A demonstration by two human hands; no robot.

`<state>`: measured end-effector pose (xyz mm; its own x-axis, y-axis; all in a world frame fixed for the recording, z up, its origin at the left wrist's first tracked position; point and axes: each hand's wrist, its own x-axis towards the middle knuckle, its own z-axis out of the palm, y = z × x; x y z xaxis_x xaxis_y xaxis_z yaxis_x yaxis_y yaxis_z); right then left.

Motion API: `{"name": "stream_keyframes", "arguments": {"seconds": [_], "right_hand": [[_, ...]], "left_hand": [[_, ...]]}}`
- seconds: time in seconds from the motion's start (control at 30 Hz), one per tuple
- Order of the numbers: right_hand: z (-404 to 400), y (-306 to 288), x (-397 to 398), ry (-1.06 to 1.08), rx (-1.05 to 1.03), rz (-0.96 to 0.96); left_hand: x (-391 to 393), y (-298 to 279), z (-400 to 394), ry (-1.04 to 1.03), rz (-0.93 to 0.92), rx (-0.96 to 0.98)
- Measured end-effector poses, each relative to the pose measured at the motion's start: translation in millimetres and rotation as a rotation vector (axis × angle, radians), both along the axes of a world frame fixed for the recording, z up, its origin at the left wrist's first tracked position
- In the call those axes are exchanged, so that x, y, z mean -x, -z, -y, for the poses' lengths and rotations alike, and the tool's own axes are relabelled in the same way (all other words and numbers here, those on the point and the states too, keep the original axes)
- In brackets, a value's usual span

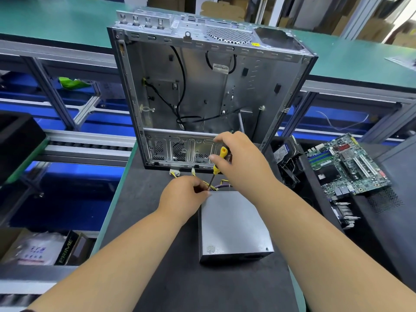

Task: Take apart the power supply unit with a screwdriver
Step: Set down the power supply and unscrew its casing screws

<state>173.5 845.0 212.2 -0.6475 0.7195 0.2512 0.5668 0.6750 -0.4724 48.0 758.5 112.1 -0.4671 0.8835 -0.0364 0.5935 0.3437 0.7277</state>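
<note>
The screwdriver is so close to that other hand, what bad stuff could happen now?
1. The screwdriver tip sits right beside the left hand fingers at the far corner of the power supply unit; a slip could jab them.
2. The tip is also next to the unit's bundled wires, so it might nick one.
3. The open computer case stands upright just behind the right hand; a bump might tip it.

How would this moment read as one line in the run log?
right hand: holds screwdriver | tip: far-left corner of power supply unit | left hand: at that corner
</note>
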Motion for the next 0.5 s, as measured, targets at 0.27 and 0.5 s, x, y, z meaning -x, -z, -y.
{"name": "stream_keyframes", "arguments": {"seconds": [0.27,0.5], "right_hand": [[-7.6,-4.1,-13.5,0.081,0.049,-0.089],[-34.3,-4.0,-66.8,0.322,0.409,-0.261]], "left_hand": [[-0.7,-5.0,-3.2,0.017,-0.044,-0.114],[-5.5,-17.4,-8.0,-0.117,0.468,-0.317]]}}
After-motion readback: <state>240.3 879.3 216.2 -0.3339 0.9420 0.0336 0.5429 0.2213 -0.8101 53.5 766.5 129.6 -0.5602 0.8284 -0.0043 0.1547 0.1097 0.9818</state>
